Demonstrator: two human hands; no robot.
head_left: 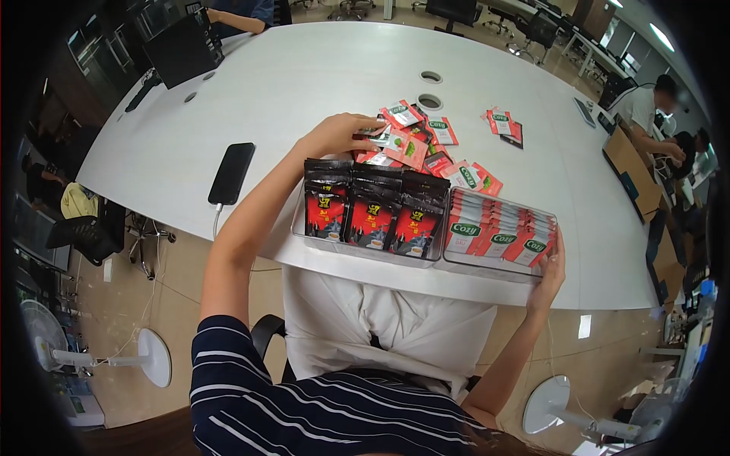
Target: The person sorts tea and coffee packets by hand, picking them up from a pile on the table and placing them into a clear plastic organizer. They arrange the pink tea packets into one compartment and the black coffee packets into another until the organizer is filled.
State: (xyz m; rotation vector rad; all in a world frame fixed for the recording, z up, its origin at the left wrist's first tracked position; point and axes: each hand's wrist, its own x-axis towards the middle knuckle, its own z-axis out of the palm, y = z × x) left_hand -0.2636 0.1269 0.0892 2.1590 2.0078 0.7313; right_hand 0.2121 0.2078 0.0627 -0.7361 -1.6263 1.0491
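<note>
My left hand (340, 133) reaches over the table and rests its fingers on a loose pile of red and green tea sachets (417, 144); whether it grips one I cannot tell. My right hand (549, 270) holds the right end of a clear tray (498, 267) filled with upright red Cozy sachets (498, 232). Beside it, a second clear tray (365, 251) holds black and red coffee packets (372, 209) standing in rows. Both trays sit at the near edge of the white table (289, 83).
A black phone (231, 172) on a cable lies left of my arm. More sachets (503, 123) lie further right. A laptop (182, 49) and another person's arm are at the far left corner. People sit at desks on the right. Fans stand on the floor.
</note>
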